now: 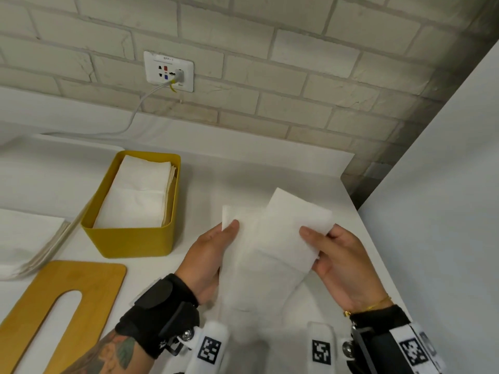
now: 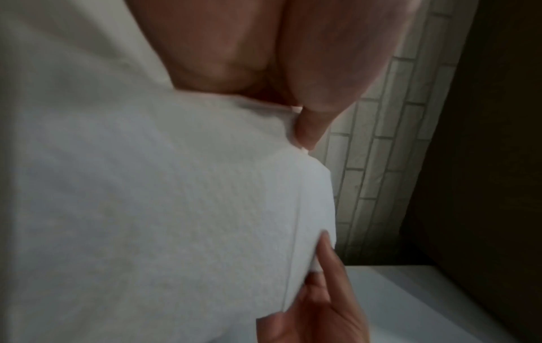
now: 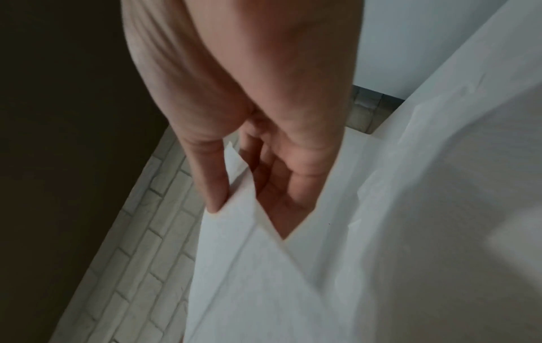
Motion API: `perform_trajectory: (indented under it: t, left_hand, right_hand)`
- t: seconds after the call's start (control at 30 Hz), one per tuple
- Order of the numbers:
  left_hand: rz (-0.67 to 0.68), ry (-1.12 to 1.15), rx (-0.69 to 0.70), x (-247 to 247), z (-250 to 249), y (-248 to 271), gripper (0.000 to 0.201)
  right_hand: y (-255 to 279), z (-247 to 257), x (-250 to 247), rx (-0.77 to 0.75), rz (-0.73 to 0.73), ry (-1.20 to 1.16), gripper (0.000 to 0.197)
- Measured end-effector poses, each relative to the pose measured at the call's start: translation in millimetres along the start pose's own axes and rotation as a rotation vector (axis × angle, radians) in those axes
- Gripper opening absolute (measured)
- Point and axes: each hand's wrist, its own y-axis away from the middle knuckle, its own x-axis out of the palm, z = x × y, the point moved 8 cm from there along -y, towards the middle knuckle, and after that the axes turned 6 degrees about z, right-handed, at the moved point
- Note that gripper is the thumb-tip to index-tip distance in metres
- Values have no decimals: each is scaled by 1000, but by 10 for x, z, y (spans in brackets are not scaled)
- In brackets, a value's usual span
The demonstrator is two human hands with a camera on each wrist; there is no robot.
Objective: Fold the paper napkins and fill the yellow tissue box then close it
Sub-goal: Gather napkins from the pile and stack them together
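1. Left hand (image 1: 208,255) pinches the near-left edge of a white napkin (image 1: 272,238), thumb on top and the other fingers (image 2: 310,130) under the sheet.
2. Right hand (image 1: 343,263) pinches the napkin's right edge, thumb on top, fingers (image 3: 211,176) curled behind.
3. The napkin is held above the table (image 1: 216,179), partly folded, with one flap angled over the other.
4. The yellow box (image 1: 135,238) stands open to the left, a stack of folded napkins inside.
5. Its lid (image 1: 81,276), which has a slot, lies flat in front of the box.
6. A napkin pile (image 1: 27,238) sits at the far left, just beside the box.
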Motion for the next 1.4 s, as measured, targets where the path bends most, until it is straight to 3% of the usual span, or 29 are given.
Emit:
perform_trajectory:
  t: [0.2, 0.4, 0.67, 0.8, 1.0, 1.17, 1.3, 1.4]
  left_hand:
    - [18, 47, 20, 51, -102, 39, 39]
    - [35, 15, 34, 143, -109, 79, 49]
    - [61, 66, 42, 120, -66, 114, 56]
    - [95, 1, 71, 169, -103, 103, 46]
    - [12, -28, 129, 56, -239, 23, 42]
    - [-62, -31, 218, -105, -582, 31, 38]
    - [-56, -44, 230, -179, -777, 119, 35]
    - [-50, -113, 209, -217, -817, 203, 37]
  right_hand:
    - [192, 288, 401, -57, 284, 62, 32]
    - [-85, 93, 455, -111, 61, 347, 18]
    - [-166, -63, 407, -88, -73, 385, 14]
    - [-172, -71, 425, -84, -95, 378, 11]
    - [-44, -379, 473, 88, 9, 360, 38]
    - [106, -764, 421, 300, 119, 462, 40]
    - [-1, -348, 420, 166, 112, 497, 62]
    - [-150, 16, 792, 52, 217, 391, 56]
